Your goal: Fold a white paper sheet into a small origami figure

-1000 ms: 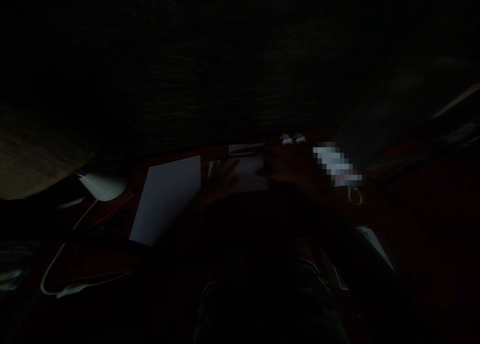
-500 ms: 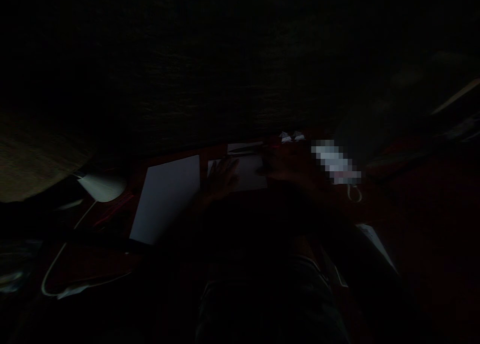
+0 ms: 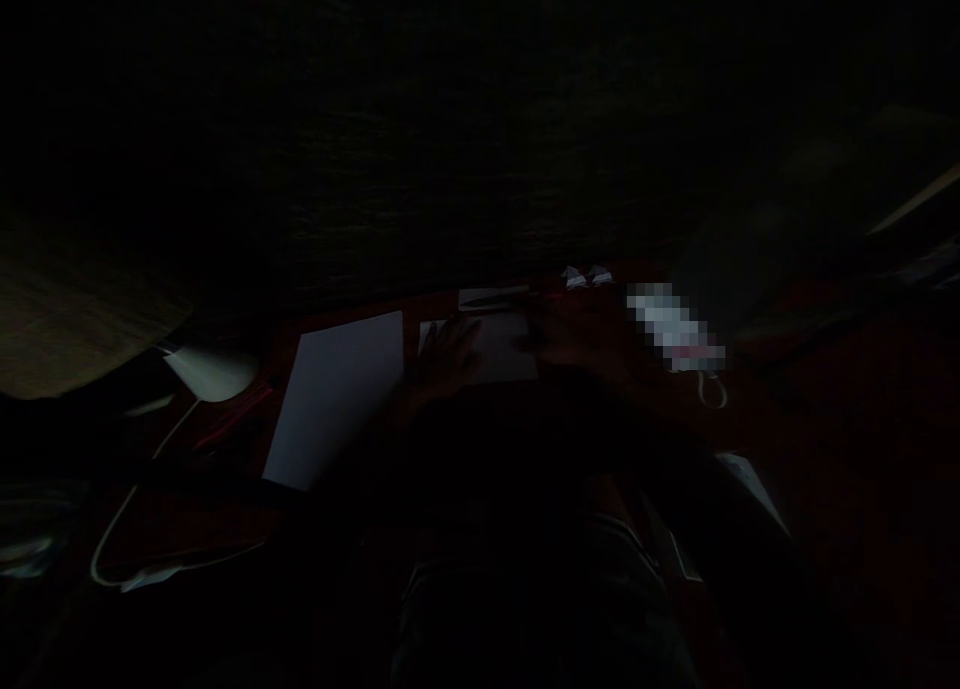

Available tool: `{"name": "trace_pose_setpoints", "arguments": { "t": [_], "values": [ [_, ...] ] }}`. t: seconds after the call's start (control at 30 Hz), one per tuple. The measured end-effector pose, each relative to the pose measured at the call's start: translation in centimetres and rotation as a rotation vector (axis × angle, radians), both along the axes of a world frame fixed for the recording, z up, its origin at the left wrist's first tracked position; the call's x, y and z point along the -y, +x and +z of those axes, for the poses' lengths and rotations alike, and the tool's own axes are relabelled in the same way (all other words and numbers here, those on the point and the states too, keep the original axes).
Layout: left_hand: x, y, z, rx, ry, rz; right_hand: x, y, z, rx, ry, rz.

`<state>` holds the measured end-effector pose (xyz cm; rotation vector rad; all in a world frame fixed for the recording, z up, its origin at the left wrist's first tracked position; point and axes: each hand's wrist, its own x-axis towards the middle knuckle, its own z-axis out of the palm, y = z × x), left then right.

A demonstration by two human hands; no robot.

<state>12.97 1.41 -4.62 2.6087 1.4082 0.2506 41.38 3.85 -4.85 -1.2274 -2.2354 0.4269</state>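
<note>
The scene is very dark. A sheet of white paper (image 3: 504,349) lies on the reddish-brown table between my two hands. On its left part rests my left hand (image 3: 450,354), fingers spread and lying flat. My right hand (image 3: 559,337) is at the paper's right edge, overlapping it; its fingers are lost in shadow, so their grip cannot be made out. Just beyond the paper is another pale strip of paper (image 3: 472,295) with a dark, slim object (image 3: 499,300) across it.
A larger white sheet (image 3: 337,394) lies to the left, near a white lamp-like cone (image 3: 214,374) with a pale cord (image 3: 112,524). Two small folded white papers (image 3: 574,278) stand at the back. Right of my hands are a blurred-out pale object (image 3: 671,324) with a loop and another pale sheet (image 3: 754,484).
The whole view has shifted very slightly. Both hands stay at the paper with almost no visible movement.
</note>
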Motion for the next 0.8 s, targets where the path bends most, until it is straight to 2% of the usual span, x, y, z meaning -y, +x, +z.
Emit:
{"name": "trace_pose_setpoints", "arguments": {
  "t": [0.13,0.23,0.3,0.43,0.6,0.8],
  "values": [
    [0.4,0.3,0.3,-0.025,-0.009,0.012,1.3,-2.0,1.7,0.070,0.105,-0.059],
    [0.4,0.4,0.3,-0.031,0.005,0.015,2.5,-4.6,2.2,0.118,0.158,0.017],
    [0.3,0.3,0.4,-0.052,-0.014,0.010,2.9,-6.5,1.8,0.137,0.157,0.068],
    [0.2,0.2,0.7,-0.110,-0.084,0.001,2.9,-8.5,0.1,0.178,0.114,0.062],
    [0.3,0.4,1.0,-0.132,-0.079,0.016,2.1,-7.9,-1.3,0.215,0.048,0.041],
    [0.0,0.1,0.3,-0.091,-0.020,-0.023,1.3,-8.2,-1.7,0.242,0.000,-0.033]
  ]
}}
